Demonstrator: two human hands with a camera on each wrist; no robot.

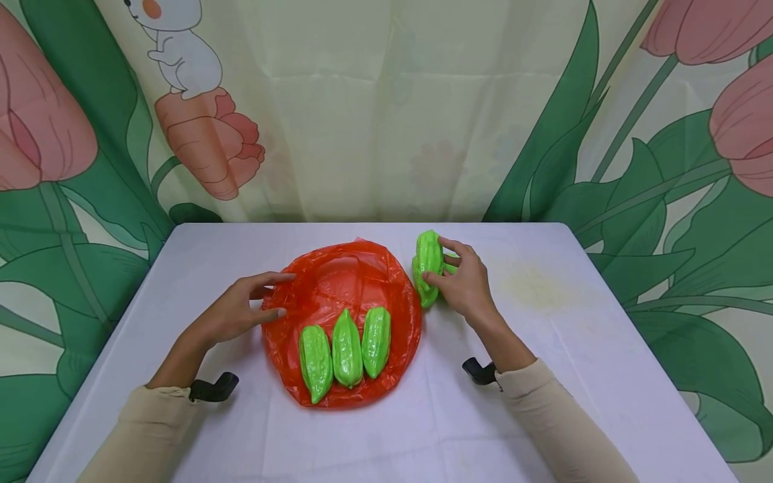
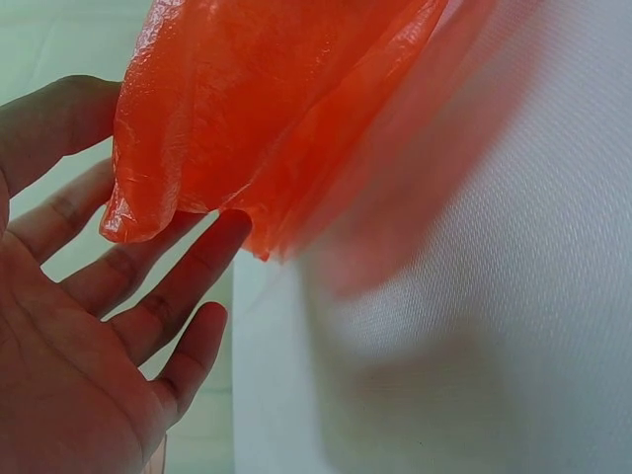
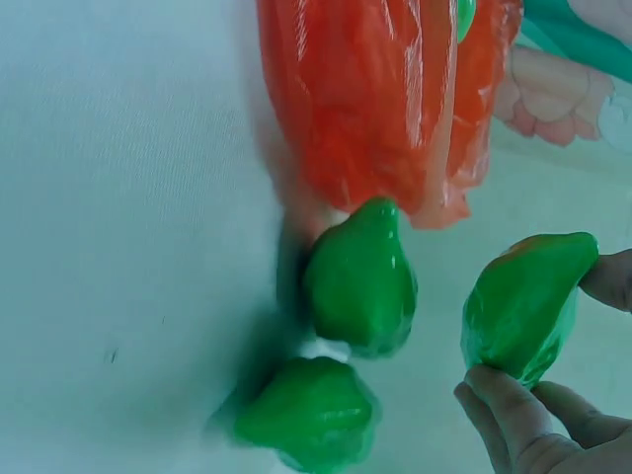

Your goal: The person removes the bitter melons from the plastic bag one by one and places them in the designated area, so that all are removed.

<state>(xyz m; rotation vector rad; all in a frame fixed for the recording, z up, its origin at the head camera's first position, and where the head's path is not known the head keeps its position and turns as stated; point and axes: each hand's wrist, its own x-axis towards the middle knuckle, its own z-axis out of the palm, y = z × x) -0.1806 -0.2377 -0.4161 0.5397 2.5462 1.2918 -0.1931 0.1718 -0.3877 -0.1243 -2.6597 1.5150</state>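
Behind, tulip curtain (image 1: 374, 134), beneath bag (image 1: 344, 282), white tablecloth (image 1: 338, 446)

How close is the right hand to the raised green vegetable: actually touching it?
Touching. The right wrist view shows it: the right hand pinches the raised green vegetable between thumb and fingers, skin meeting its surface without a gap.

A thin, glossy red plastic bag (image 1: 344, 265) sits open-mouthed on the table (image 1: 338, 449), its round rim crinkled. Inside, three ridged green gourds (image 1: 347, 352) lie side by side around seven, six and four o'clock. At its two o'clock, the right fingers (image 3: 513, 405) pinch another tapered gourd (image 3: 523, 306) above two more gourds (image 3: 363, 281) resting on the table.
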